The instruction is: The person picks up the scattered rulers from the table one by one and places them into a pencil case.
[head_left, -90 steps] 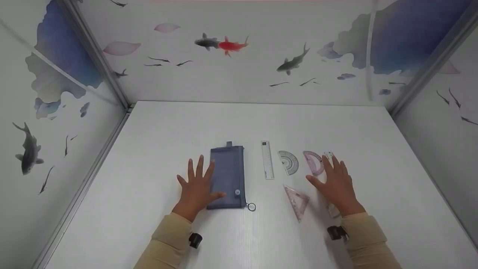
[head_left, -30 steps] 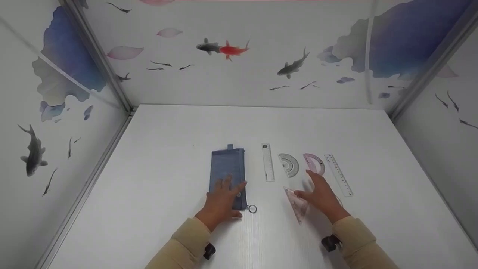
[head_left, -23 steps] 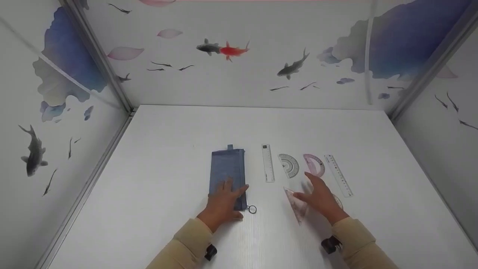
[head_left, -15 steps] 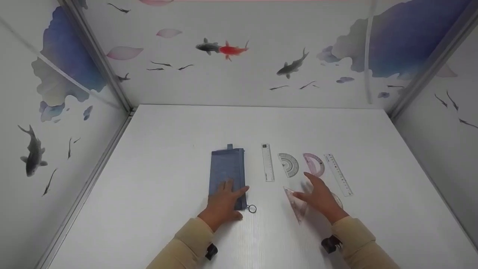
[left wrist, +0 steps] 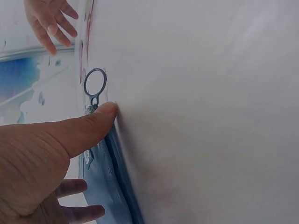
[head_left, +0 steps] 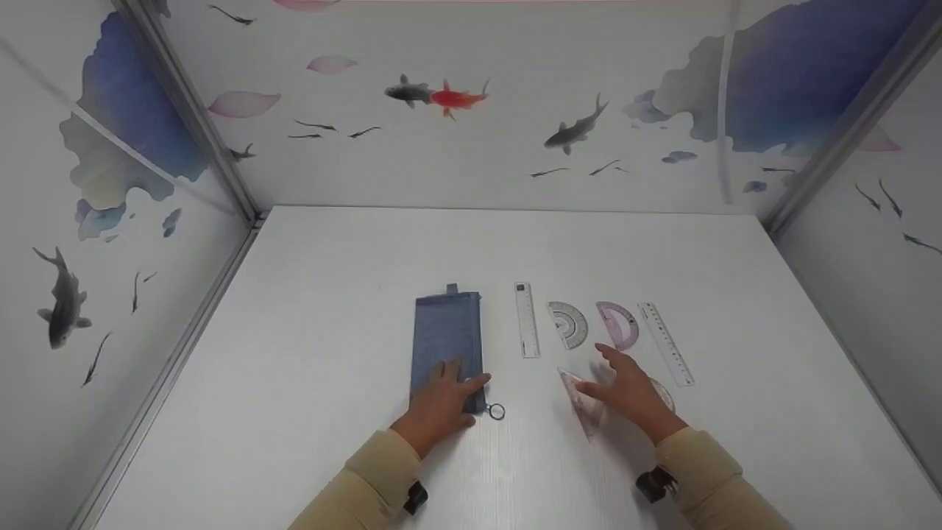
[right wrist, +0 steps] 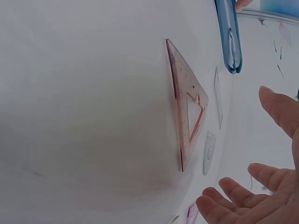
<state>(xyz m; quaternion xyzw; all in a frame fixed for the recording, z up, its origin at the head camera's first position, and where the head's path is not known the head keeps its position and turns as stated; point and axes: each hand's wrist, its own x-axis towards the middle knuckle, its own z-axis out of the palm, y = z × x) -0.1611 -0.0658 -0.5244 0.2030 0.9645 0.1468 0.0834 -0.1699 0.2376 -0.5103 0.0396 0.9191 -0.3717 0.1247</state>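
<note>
Flat blue cloth zip pouch [head_left: 446, 330] points its long way to twelve o'clock, bottom end under the loosely spread left hand [head_left: 439, 402], the spread, empty right hand [head_left: 633, 390] at three.

The head camera looks forward and down from high above the table [head_left: 331, 258]. Each wrist camera looks sideways from near. All three views share the pouch [head_left: 449, 331]; head and right wrist share the triangle [right wrist: 186, 79].
</note>
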